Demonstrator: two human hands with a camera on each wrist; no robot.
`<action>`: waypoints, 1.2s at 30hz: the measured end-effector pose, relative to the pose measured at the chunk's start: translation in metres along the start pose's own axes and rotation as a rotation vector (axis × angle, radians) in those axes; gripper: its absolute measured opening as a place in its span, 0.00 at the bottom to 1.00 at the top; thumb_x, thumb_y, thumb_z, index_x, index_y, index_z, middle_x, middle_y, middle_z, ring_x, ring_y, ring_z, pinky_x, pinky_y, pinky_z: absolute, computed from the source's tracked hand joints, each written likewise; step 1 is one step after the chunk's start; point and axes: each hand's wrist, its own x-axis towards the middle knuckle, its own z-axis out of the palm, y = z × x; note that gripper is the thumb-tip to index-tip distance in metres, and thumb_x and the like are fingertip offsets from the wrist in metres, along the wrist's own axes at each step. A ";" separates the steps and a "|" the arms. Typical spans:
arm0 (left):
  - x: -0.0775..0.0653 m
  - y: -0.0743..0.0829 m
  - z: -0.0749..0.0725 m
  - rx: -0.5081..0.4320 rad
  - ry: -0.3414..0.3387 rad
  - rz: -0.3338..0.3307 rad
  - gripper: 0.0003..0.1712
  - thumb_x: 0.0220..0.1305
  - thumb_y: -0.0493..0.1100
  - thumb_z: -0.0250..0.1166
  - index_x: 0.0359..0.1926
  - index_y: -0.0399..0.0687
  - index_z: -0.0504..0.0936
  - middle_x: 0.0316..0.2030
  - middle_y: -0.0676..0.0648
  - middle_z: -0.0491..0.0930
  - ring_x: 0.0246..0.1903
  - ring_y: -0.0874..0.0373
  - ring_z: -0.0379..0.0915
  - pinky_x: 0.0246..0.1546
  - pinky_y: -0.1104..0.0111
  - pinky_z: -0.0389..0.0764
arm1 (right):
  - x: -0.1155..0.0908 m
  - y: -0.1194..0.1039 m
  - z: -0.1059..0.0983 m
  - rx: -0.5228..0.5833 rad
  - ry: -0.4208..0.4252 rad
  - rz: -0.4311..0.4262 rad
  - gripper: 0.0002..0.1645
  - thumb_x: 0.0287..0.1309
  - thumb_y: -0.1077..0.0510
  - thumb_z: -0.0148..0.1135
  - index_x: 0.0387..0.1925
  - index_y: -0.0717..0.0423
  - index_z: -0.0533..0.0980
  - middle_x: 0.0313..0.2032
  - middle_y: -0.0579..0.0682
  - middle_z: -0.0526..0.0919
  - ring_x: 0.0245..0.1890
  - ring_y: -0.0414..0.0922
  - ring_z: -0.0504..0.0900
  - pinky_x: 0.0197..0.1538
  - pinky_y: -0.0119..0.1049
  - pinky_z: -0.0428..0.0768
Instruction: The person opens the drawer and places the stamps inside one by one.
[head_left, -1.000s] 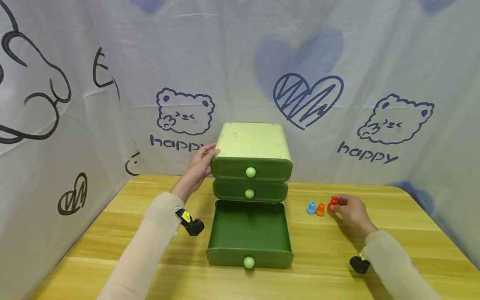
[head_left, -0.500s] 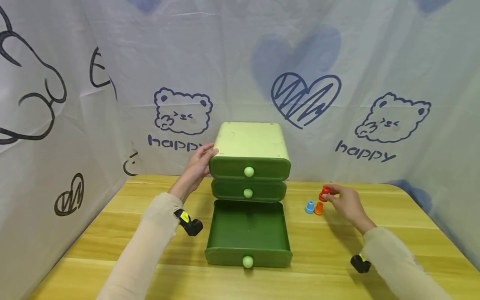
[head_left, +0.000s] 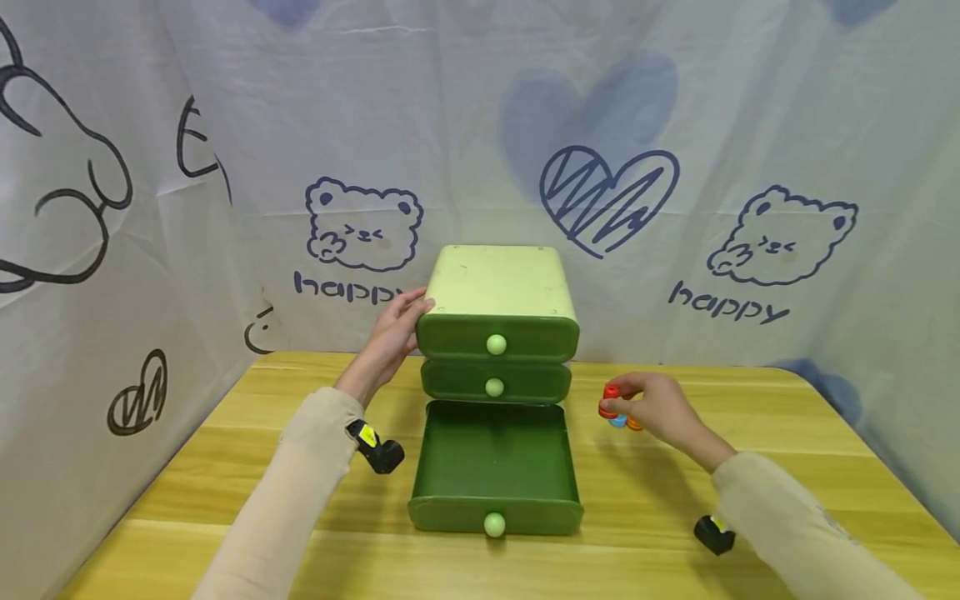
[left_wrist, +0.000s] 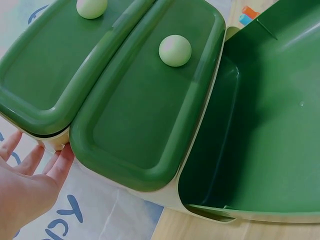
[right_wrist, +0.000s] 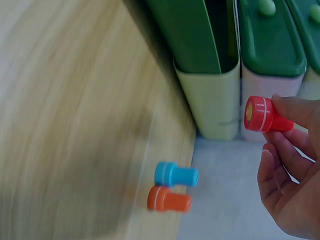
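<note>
In the head view my left hand (head_left: 392,332) rests against the left side of a small cabinet (head_left: 501,282) with a pale yellow-green top and green drawers. Its fingers lie fairly straight along that side in the left wrist view. The bottom drawer (head_left: 450,515) is pulled out, and its visible floor is bare. My right hand (head_left: 663,408) pinches a small red stamp (right_wrist: 260,114) between thumb and fingers, raised off the table to the right of the cabinet. Below it stand a blue stamp (right_wrist: 175,175) and an orange stamp (right_wrist: 169,199), side by side and partly hidden in the head view.
The upper drawer (head_left: 457,337) and the middle drawer (head_left: 457,382) are pushed in, each with a round pale knob. Everything stands on a wood-grain table (head_left: 675,533). A printed cloth (head_left: 480,125) hangs behind and along the sides.
My right hand has lifted the red stamp off the table and carried it left, past the orange and blue stamps toward the cabinet. The left hand stays at the cabinet's side.
</note>
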 end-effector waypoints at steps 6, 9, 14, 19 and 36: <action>-0.002 0.001 0.000 -0.002 0.005 0.005 0.35 0.69 0.47 0.56 0.72 0.43 0.57 0.66 0.39 0.59 0.62 0.47 0.62 0.59 0.59 0.72 | 0.000 -0.018 0.006 0.015 -0.063 -0.096 0.17 0.54 0.57 0.70 0.43 0.65 0.83 0.35 0.52 0.84 0.36 0.48 0.80 0.32 0.37 0.80; -0.002 0.002 0.000 0.000 0.011 0.012 0.35 0.69 0.48 0.57 0.72 0.43 0.57 0.66 0.39 0.60 0.61 0.47 0.63 0.59 0.59 0.72 | 0.001 -0.026 0.007 0.028 -0.115 -0.119 0.16 0.53 0.57 0.70 0.43 0.63 0.83 0.35 0.49 0.84 0.37 0.47 0.80 0.36 0.39 0.79; -0.001 0.003 -0.001 -0.004 0.014 0.019 0.36 0.68 0.48 0.57 0.72 0.43 0.57 0.65 0.39 0.60 0.59 0.48 0.65 0.56 0.61 0.75 | 0.007 -0.040 0.010 0.096 -0.209 -0.104 0.17 0.51 0.61 0.71 0.44 0.64 0.83 0.36 0.50 0.85 0.39 0.48 0.80 0.41 0.41 0.80; -0.001 0.002 -0.001 0.009 0.005 0.005 0.35 0.69 0.48 0.57 0.72 0.44 0.57 0.65 0.40 0.61 0.58 0.48 0.65 0.55 0.61 0.75 | 0.009 -0.051 0.016 0.223 -0.327 -0.040 0.18 0.49 0.65 0.71 0.45 0.68 0.81 0.39 0.51 0.85 0.40 0.47 0.80 0.44 0.40 0.81; -0.003 0.001 -0.003 0.014 0.015 0.008 0.35 0.68 0.48 0.57 0.72 0.43 0.58 0.66 0.39 0.60 0.62 0.46 0.63 0.60 0.58 0.71 | 0.029 -0.070 0.058 0.333 -0.707 -0.068 0.14 0.47 0.74 0.69 0.39 0.65 0.83 0.34 0.51 0.85 0.37 0.44 0.82 0.40 0.37 0.83</action>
